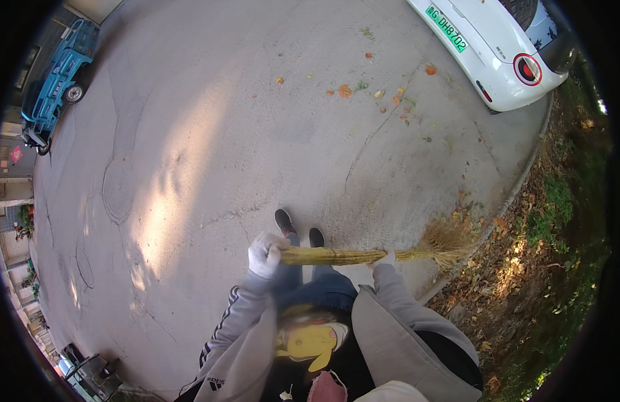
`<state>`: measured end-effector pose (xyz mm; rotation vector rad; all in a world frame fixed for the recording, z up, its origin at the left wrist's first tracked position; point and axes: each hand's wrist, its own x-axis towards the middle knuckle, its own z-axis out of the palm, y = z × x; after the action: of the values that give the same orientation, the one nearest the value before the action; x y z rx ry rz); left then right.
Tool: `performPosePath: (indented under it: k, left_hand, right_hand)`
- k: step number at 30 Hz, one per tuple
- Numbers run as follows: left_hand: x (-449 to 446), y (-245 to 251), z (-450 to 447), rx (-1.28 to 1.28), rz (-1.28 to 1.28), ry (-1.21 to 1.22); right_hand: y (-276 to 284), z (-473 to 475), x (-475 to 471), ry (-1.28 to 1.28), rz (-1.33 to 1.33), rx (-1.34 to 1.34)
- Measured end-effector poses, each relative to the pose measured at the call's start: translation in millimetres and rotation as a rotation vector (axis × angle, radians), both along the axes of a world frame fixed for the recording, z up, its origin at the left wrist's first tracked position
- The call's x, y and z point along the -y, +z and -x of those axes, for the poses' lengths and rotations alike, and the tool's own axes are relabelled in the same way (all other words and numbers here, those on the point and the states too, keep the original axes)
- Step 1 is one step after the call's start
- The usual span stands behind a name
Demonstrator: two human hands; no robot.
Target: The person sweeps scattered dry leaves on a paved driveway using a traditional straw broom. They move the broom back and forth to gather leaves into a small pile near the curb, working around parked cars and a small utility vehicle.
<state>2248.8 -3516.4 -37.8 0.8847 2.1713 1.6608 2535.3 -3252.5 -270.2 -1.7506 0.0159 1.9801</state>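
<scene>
A broom of bound yellowish stalks point(335, 256) lies crosswise in front of my body. My left hand point(266, 255), in a white glove, is closed around the thick upper end of its handle. Farther along, my right hand point(387, 258), also gloved in white, grips the handle nearer the brush; part of this hand is hidden by the handle and sleeve. The brush's splayed twigs point(448, 243) reach right to the kerb and look blurred. Dry leaves point(460, 213) lie on the pavement just beyond the twigs.
A low kerb point(516, 193) curves along the right, bordering a leaf-covered planted strip point(513, 266). A white car point(496, 65) is parked at upper right. Scattered leaves point(345, 91) dot the cracked pavement. A blue cargo tricycle point(56, 85) stands far left, and a manhole cover point(117, 191) lies nearer.
</scene>
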Motion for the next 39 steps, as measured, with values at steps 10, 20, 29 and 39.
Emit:
performPosePath:
  k: [10, 20, 29, 39]
  left_hand:
    - [173.8, 40.9, 122.5, -0.004, -0.034, 0.667]
    - [205.9, 113.9, 100.9, -0.287, 0.351, 1.084]
    - [56.0, 84.6, 201.6, -0.279, 0.355, 0.743]
    - [-194.5, 37.3, 385.4, -0.079, 0.195, -0.077]
  right_hand:
    - [14.6, 339.0, 98.2, 0.361, 0.43, -0.36]
    - [42.7, 578.8, 236.0, 0.879, 0.494, -0.447]
    - [-55.9, 656.6, 145.0, 0.821, 0.522, -0.302]
    - [-80.2, 511.4, -167.2, 0.059, 0.159, -0.188]
